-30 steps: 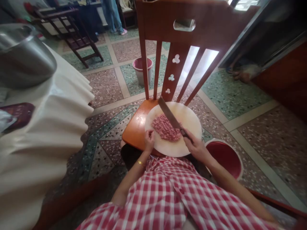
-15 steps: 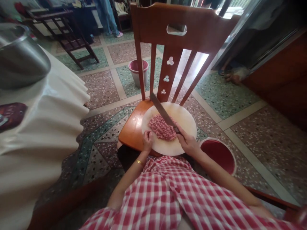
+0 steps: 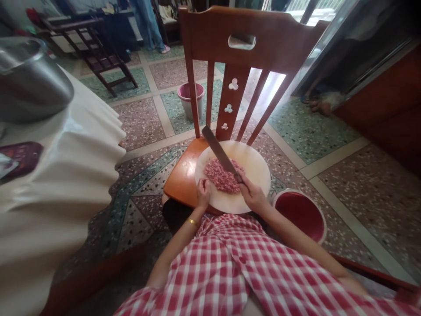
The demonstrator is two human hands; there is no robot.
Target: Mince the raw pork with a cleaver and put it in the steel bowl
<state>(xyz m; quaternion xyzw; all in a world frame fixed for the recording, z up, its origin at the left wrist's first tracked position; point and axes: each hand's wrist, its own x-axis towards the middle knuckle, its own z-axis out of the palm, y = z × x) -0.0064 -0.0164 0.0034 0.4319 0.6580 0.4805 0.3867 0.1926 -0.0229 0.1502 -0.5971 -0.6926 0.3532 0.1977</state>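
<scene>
— Where does the mince (image 3: 222,176) lie?

— In a flat pink heap at the middle of a round pale board (image 3: 255,166), and the board sits on the seat of a wooden chair (image 3: 180,175).

— And the knife (image 3: 219,153)?

— Its long blade slants across the heap, tip pointing up and left toward the chair's back, edge down on the meat. The right hand (image 3: 252,196) has its grip closed round the handle at the board's near right edge.

— What does the left hand (image 3: 204,193) do?

— It rests at the board's near left edge, just beside the mince, fingers curled in; nothing shows inside its grip. A gold bracelet (image 3: 191,222) circles that wrist.

— What lies around them?

— A red-and-white checked shirt (image 3: 230,267) fills the bottom of the view. A red bucket (image 3: 301,213) stands on the floor (image 3: 329,131) just right of the chair, close to the right forearm. A pink bucket (image 3: 190,98) stands farther off, seen past the chair's back slats.

— And on the left?

— A surface (image 3: 66,175) draped in white cloth, well apart from the chair, with a metal pot (image 3: 29,83) on it.
</scene>
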